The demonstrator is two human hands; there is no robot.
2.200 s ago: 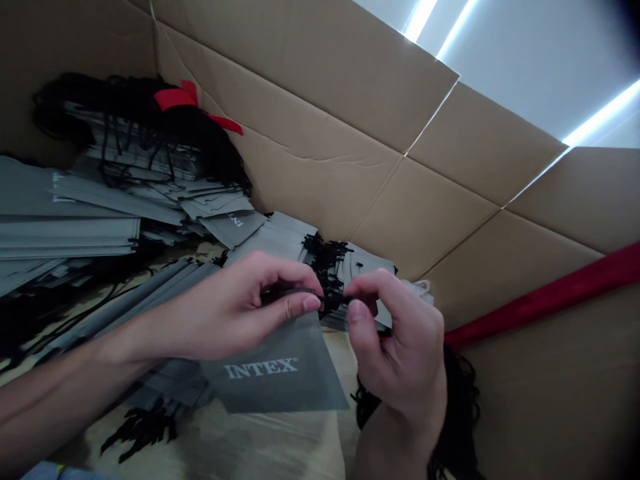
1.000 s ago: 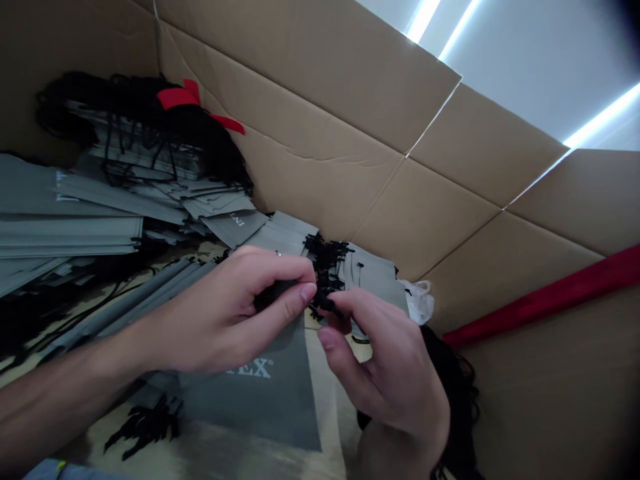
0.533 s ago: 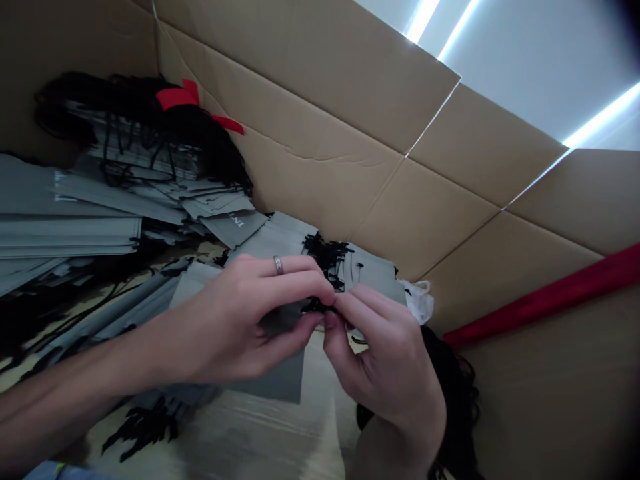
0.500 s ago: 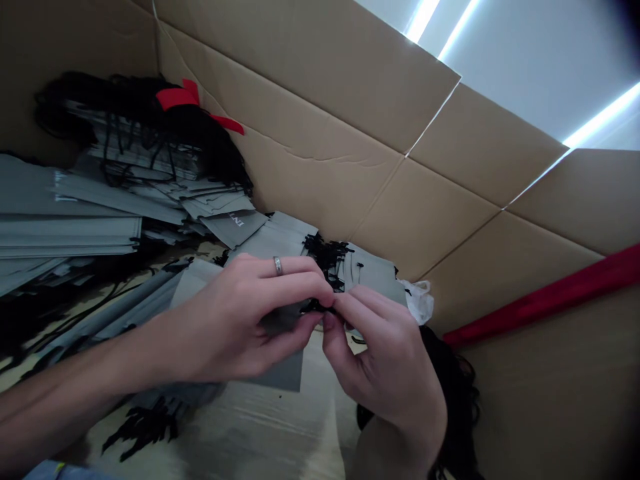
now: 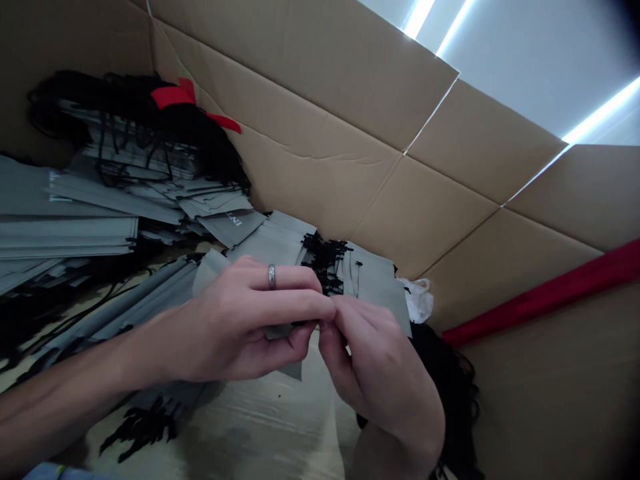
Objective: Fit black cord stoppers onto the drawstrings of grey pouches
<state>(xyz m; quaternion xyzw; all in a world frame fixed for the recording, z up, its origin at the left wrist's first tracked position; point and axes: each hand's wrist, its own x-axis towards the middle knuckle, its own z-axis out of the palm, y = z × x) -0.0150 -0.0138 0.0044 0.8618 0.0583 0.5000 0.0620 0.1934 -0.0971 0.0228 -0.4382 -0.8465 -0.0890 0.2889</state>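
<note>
My left grip (image 5: 245, 327) and my right grip (image 5: 375, 373) meet just below the middle of the frame. Both are narrow, with the fingertips pinched in on a grey fabric drawstring pouch (image 5: 287, 370). The pouch sits between my hands, with part of it showing below my fingers. A thin black drawstring cord (image 5: 300, 323) shows only as a short dark bit at my fingertips, and my fingers hide the rest. A plain silver ring (image 5: 271, 276) sits on one finger of my left grip.

Just past my fingertips lies a flat stack of grey pouches (image 5: 370, 280), with a bunch of black cord ends (image 5: 323, 263) beside it. More grey pouches (image 5: 65, 233) are piled at the left of the frame, and one pouch with white lettering (image 5: 233, 220) lies near the middle. At the upper left, a dark mass of black cords (image 5: 150, 113) and a red ribbon (image 5: 173, 97) top the pile. Tan corrugated cardboard walls (image 5: 310, 160) rise behind everything. On the right, a dark red strip (image 5: 545, 297) crosses the wall, a crumpled white plastic bag (image 5: 417, 300) sits by the stack, and a curly black tangle (image 5: 450, 393) lies beside my right wrist.
</note>
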